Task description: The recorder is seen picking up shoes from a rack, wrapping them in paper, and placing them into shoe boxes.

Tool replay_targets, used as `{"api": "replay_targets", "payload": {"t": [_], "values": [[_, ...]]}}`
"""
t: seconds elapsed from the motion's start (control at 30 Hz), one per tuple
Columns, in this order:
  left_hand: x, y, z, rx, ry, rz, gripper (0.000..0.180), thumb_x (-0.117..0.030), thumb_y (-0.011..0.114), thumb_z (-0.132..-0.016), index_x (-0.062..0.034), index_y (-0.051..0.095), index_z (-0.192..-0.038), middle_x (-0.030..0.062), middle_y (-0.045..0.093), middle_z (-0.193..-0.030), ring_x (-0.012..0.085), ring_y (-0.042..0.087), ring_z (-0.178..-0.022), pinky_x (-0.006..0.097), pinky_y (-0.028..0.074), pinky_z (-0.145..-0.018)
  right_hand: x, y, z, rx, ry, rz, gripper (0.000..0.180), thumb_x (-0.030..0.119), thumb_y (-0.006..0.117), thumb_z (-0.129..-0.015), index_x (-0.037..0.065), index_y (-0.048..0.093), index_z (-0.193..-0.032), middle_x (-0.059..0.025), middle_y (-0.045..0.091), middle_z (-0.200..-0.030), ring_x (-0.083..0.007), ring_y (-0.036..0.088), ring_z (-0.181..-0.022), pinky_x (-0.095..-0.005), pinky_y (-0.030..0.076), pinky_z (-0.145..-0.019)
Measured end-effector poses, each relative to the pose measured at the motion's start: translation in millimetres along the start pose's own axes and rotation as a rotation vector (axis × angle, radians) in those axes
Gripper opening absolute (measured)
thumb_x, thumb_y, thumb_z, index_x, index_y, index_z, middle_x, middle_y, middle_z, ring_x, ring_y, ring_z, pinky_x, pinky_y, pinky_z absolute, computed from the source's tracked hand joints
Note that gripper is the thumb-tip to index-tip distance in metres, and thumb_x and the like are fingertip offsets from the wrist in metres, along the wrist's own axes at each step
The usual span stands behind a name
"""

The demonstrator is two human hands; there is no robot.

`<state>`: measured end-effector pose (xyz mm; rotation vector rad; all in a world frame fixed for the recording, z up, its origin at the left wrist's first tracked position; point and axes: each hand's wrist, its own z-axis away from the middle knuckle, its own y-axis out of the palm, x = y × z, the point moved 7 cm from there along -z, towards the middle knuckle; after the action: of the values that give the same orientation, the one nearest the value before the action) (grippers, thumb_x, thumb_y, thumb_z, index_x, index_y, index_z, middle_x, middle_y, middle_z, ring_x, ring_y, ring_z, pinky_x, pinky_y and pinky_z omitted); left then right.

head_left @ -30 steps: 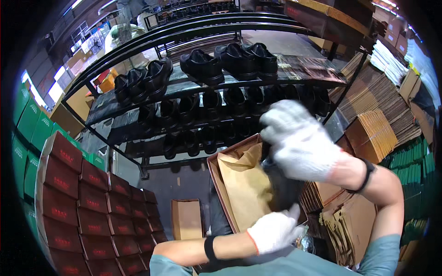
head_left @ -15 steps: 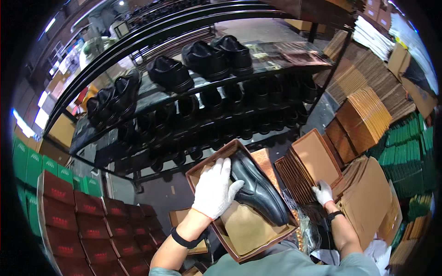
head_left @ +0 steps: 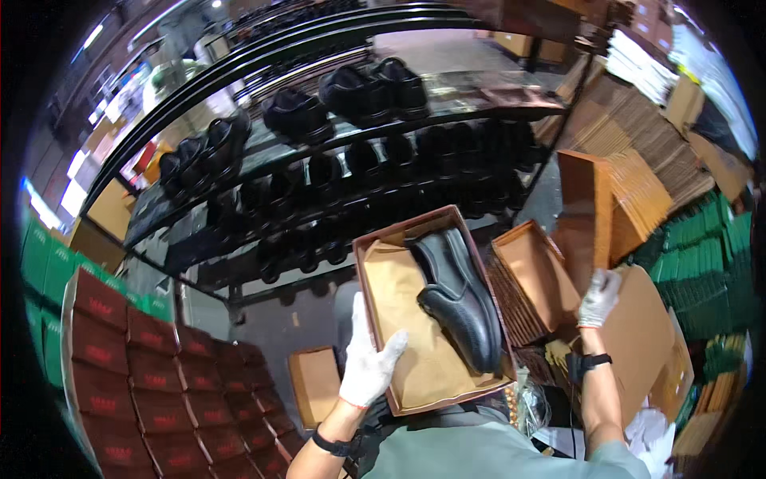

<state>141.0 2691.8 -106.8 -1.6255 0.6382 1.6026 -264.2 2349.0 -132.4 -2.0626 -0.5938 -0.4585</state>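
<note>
left hand (head_left: 369, 363), gloved, gripped the left wall of an open brown shoe box (head_left: 375, 247) held at the lap. behind stood a black rack (head_left: 263, 172) of dark shoes. inside the box, on tan paper (head_left: 407, 319), lay one black shoe (head_left: 459, 291). right hand (head_left: 598, 297), gloved, fingers loosely apart, touched a flat cardboard sheet (head_left: 638, 335).

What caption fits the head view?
Gloved left hand steadies an open shoebox holding one black shoe; right hand reaches toward flat cartons.
</note>
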Motion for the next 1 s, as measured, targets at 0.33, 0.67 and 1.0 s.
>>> {"api": "replay_targets", "payload": {"t": [0.33,0.67,1.0], "values": [[-14.6,39.4,57.4,0.222,0.123,0.569,0.126,0.004,0.076,-0.093,-0.0041,-0.017,-0.177,0.0223,0.01,-0.187,0.0295,0.014,-0.172,0.043,0.016,-0.139,182.8,-58.9,130.8,1.167,0.085,-0.771,0.111,0.039,0.086,-0.096,0.0,0.019,-0.176,-0.025,0.032,-0.178,-0.0325,0.03,-0.165,-0.0448,0.024,-0.136],[-61.2,15.4,-83.3,0.167,0.037,0.562,0.064,-0.025,0.081,-0.095,0.0064,0.058,-0.145,0.0141,0.072,-0.131,0.018,0.064,-0.123,0.037,0.056,-0.101,301.4,26.8,38.5,1.283,0.204,-1.224,0.134,0.042,0.094,-0.081,0.005,0.012,-0.18,-0.0157,0.041,-0.172,-0.0296,0.042,-0.159,-0.0445,0.036,-0.131],[-56.9,28.5,-134.7,0.262,-0.087,0.802,0.112,-0.035,0.084,-0.099,0.0012,0.013,-0.178,0.0208,0.048,-0.163,0.0305,0.051,-0.148,0.045,0.04,-0.126,295.3,32.0,18.2,1.044,0.025,-1.138,0.095,0.041,0.093,-0.078,0.004,0.046,-0.152,-0.0107,0.062,-0.139,-0.0195,0.061,-0.13,-0.0384,0.05,-0.113]]}}
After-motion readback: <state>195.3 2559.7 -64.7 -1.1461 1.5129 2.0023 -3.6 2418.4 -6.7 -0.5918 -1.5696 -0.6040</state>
